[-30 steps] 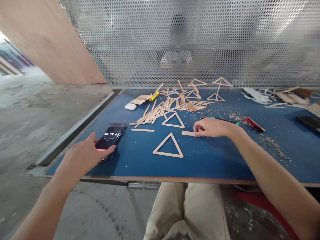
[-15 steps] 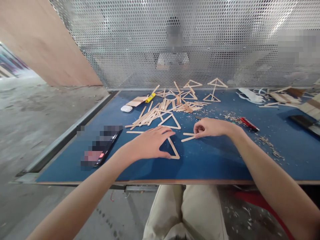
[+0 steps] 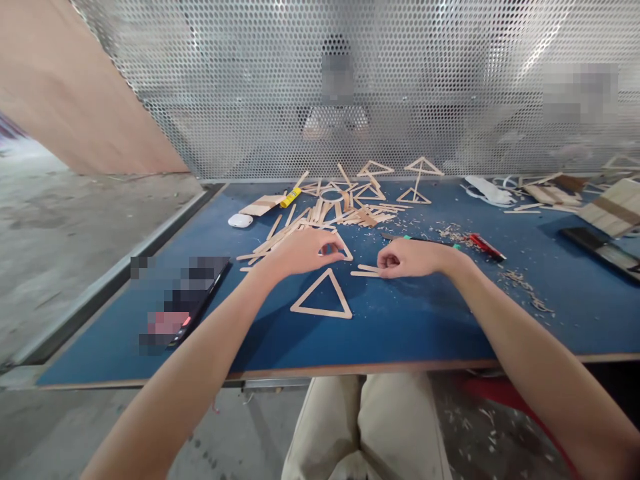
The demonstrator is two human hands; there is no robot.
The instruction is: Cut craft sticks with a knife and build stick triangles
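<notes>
My left hand point(image 3: 307, 252) reaches over the farther triangle of craft sticks point(image 3: 349, 253), its thumb and forefinger curved with a gap between the tips. Most of that triangle is hidden under the hand, and I cannot tell whether the fingers touch it. Nearer me, a second craft-stick triangle point(image 3: 323, 311) lies flat and uncovered on the blue tabletop point(image 3: 410, 327). My right hand point(image 3: 403, 259) is closed around two craft sticks point(image 3: 364, 273), whose rounded ends poke out to the left, slightly fanned. A dark thin tool with green bits point(image 3: 393, 237) lies just behind the right hand.
A pile of loose sticks point(image 3: 273, 243) lies beyond my left hand. Several stick frames point(image 3: 420, 167) stand by the perforated metal screen point(image 3: 240, 87). A phone point(image 3: 200, 287), a yellow tube point(image 3: 291, 197), a white case point(image 3: 240, 220), a red cutter point(image 3: 487, 247) and wood scraps point(image 3: 525, 290) lie around.
My left hand has moved off the near triangle, away from me to the farther one. The right hand keeps the two sticks, their ends now closer together. The view has shifted slightly.
</notes>
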